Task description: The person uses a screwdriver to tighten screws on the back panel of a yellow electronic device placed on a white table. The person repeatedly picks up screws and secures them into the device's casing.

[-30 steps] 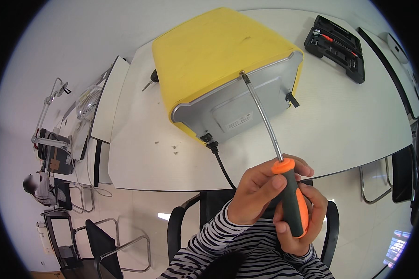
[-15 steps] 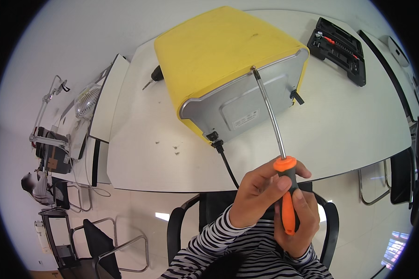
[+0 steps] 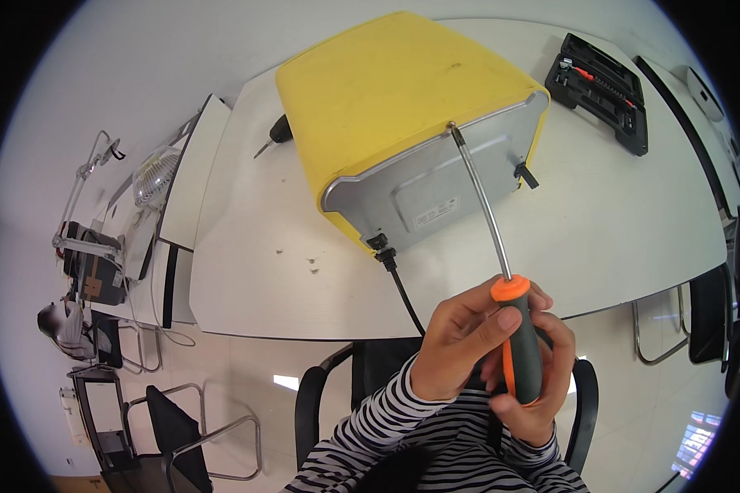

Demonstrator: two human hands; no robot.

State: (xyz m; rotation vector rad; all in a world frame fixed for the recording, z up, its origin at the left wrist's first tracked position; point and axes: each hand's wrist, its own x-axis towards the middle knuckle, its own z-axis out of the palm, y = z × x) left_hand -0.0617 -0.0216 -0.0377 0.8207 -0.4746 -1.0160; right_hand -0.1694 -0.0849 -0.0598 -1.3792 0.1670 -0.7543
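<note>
A long screwdriver (image 3: 487, 209) with an orange and dark grey handle slants from my hands up to a large yellow case (image 3: 403, 90) with a grey metal end panel (image 3: 427, 185). Its tip meets a screw (image 3: 451, 126) at the panel's upper edge. My left hand (image 3: 456, 341) pinches the orange collar at the top of the handle. Lower down, the fingers and thumb of my right hand (image 3: 543, 390) curl round the handle. A black power cord (image 3: 400, 292) runs from the panel's lower left corner toward my left hand.
An open black tool case (image 3: 600, 90) lies at the far right of the white table (image 3: 247, 287). Left of the yellow case is a black-handled tool (image 3: 279, 130). Small bits (image 3: 312, 266) lie on the tabletop. A black chair (image 3: 177, 427) and a seated person (image 3: 70, 329) are at left.
The screwdriver's handle has turned, its orange stripe moving to the left and more grey showing. My right hand's fingers and thumb have shifted round it. The tip stays at the screw.
</note>
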